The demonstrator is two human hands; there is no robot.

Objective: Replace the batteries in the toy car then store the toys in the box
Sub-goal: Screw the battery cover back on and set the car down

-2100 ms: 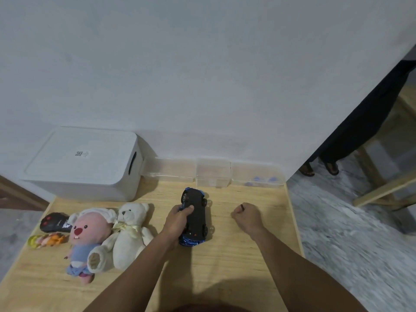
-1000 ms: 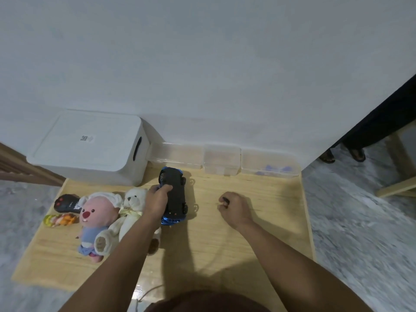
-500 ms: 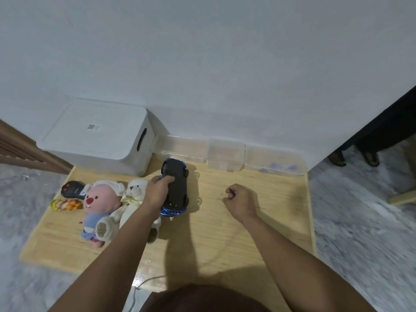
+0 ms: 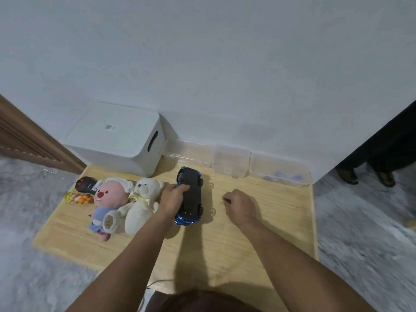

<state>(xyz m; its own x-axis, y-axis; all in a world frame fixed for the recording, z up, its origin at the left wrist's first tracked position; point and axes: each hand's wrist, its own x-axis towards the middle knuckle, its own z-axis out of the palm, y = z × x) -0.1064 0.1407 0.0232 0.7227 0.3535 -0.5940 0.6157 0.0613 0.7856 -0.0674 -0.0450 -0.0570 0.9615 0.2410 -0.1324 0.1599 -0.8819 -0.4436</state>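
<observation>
- On the wooden table [image 4: 247,248], mid-surface: left hand [image 4: 172,202] grips the toy car [image 4: 191,195] from its left side, fingers curled over the black underside — car is flipped belly-up, wheels pointing up, blue body facing the tabletop.
- Whether the car rests on the wood or is lifted slightly off it cannot be told; its shadow falls just to its right.
- Right hand [image 4: 239,206] is clenched into a loose fist just right of the car, apart from it; something small and dark shows at the fingertips, too small to identify.
- Left of the car, lying on the table: white teddy bear [image 4: 140,203] touching the left wrist area, pink plush [image 4: 108,200] beside the bear, a small orange-yellow figure [image 4: 77,198] and a black remote [image 4: 85,184] at the far left.
- White storage box [image 4: 117,140] with lid on sits at the back left corner against the wall.
- Clear plastic containers [image 4: 231,163] line the back edge to the box's right — the rightmost holds small bluish items, blurred.
</observation>
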